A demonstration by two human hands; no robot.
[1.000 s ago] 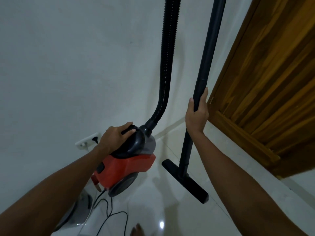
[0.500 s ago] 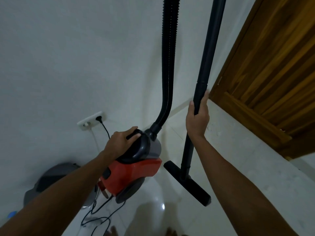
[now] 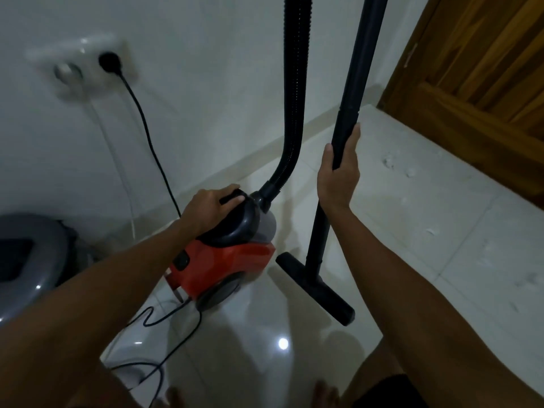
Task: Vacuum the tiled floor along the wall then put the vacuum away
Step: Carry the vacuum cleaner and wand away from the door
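- White wall [image 3: 191, 54] and glossy tiled floor [image 3: 441, 245]: meeting at a pale skirting; a wooden door [image 3: 485, 69] is standing at upper right. White specks are lying on the tiles near the door; a wet or polished sheen could be making footing slippery for the bare feet at the lower edge.
- Grey round appliance [image 3: 26, 260]: sitting at left against the wall, close enough to be getting bumped if the canister swings that way.
- Red vacuum canister [image 3: 223, 260]: sitting low near the wall; whether it is resting on the tiles or lifted clear, I cannot tell. Left hand [image 3: 206, 213] is gripping its dark top handle.
- Ribbed hose [image 3: 293, 98]: rising out of view; likely to be kinking if pulled.
- Black wand [image 3: 347, 136]: right hand [image 3: 338, 175] is curling round it, floor nozzle [image 3: 316, 288] on the floor beside the canister.
- Power cord [image 3: 141, 113]: running from the plugged wall socket [image 3: 88, 66], looping on the floor by the feet; tripping or yanking the plug looks the chief risk.
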